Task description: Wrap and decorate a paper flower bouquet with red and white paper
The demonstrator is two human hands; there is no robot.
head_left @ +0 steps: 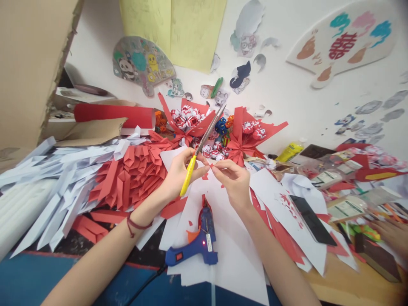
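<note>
My left hand [177, 175] is closed around a pair of scissors [188, 175] with yellow handles, their blades pointing up and away. Its thumb and fingertips also meet a tiny red paper piece [211, 166]. On that same piece, the fingertips of my right hand [235, 182] are pinched together. Below both hands, a blue hot glue gun [206, 250] with a lit red light lies on white paper sheets [236, 265]. Small red scraps [205, 176] are scattered on the sheets between my hands.
Folded red paper strips [130, 174] and folded white strips [72, 187] are heaped at left. Red-wrapped paper bouquets [188, 119] stand against the wall. A dark phone [312, 220] lies on papers at right, and another person's hand [393, 236] shows at the right edge.
</note>
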